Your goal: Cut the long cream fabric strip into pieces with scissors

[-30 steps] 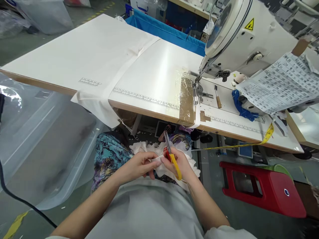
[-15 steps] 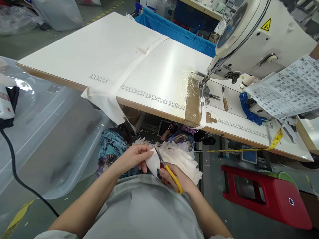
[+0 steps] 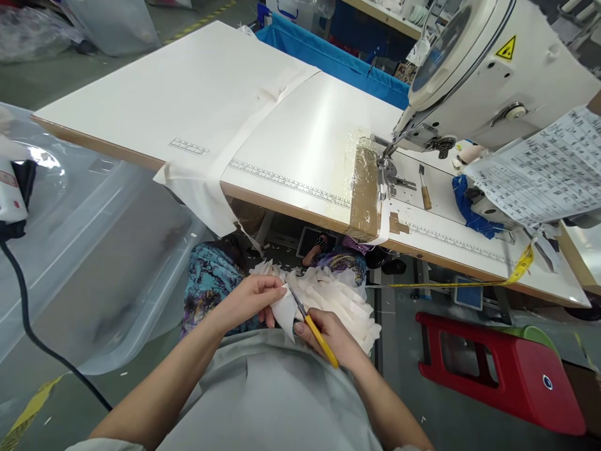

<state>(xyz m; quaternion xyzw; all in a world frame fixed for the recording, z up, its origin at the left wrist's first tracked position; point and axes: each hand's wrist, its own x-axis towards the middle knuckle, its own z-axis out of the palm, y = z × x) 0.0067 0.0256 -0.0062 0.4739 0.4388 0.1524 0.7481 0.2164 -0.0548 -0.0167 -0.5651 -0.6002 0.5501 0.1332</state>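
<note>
Directly before your light grey-green top point(image 3: 272, 388), both hands work low over your lap. Your right hand point(image 3: 330, 335) is closed around the yellow-handled scissors point(image 3: 321, 342); your left hand point(image 3: 253, 300) pinches the white fabric piece point(image 3: 285, 314) between thumb and fingers. The piece hangs point-down from that pinch, just beside the pile of white fabric pieces point(image 3: 345, 307) on your lap.

Expect the fabric to be light, soft and quick to fold; take hold close to its edge, fingertips clear of the blade tips. Expect the scissors to be rigid; hold them by the handle loops. Your fingers' seating in the loops is partly hidden.

Note the pose: your forearms converge forward from either side. The blades point away from you and leftward, towards your left fingertips. They look nearly closed; whether fabric lies between them cannot be told.

To your left stands a clear plastic bin point(image 3: 136, 275); to your right, a red stool point(image 3: 530, 379). Farther forward, the bench point(image 3: 286, 138) carries the white sewing machine point(image 3: 474, 81) and a wooden-handled tool point(image 3: 425, 195). Behind it is a blue cloth bin point(image 3: 338, 62).
</note>
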